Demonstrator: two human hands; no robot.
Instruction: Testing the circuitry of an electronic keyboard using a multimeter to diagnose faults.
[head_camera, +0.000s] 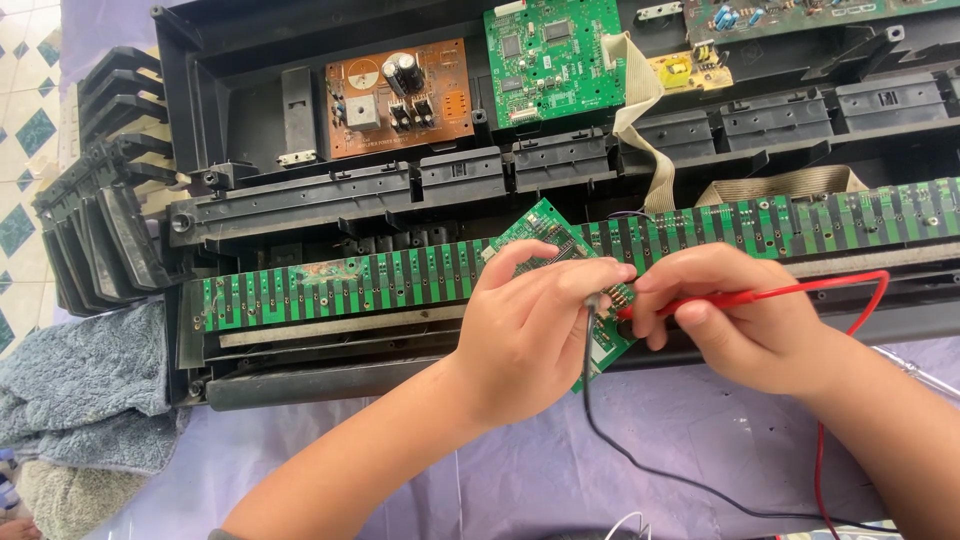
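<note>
Two hands meet over a small green circuit board (560, 262) near the counter's front edge: the left hand (530, 335) pinches a black probe (597, 300), the right hand (735, 315) pinches a red probe (700, 300), both tips touching the board.

Small green rectangular circuit board (560, 262), tilted diagonally at centre frame, lying across a long green contact strip and largely covered. Red-handled test probe (720, 298), roughly horizontal at centre right, tip on the board's lower right area, red lead looping right. Black test probe (597, 300), near-upright beside it, black lead trailing to the bottom edge.
</note>
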